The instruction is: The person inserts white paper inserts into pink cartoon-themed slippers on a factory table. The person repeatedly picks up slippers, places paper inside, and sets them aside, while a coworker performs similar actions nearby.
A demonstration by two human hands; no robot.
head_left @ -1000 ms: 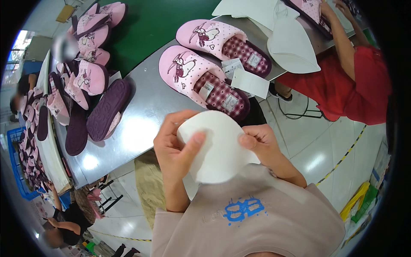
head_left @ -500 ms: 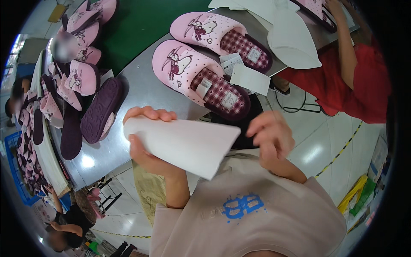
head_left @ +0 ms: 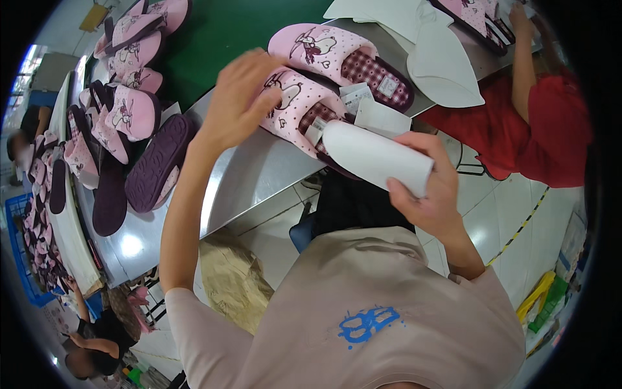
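I have only one view, from the camera on the person's head. It looks steeply down over the chest, so the shirt (head_left: 389, 311) fills the lower part, very near. Further forward it faces the steel table (head_left: 259, 168). The fisheye bends the table edge, and a dark rim closes the corners. No second view shares this scene.
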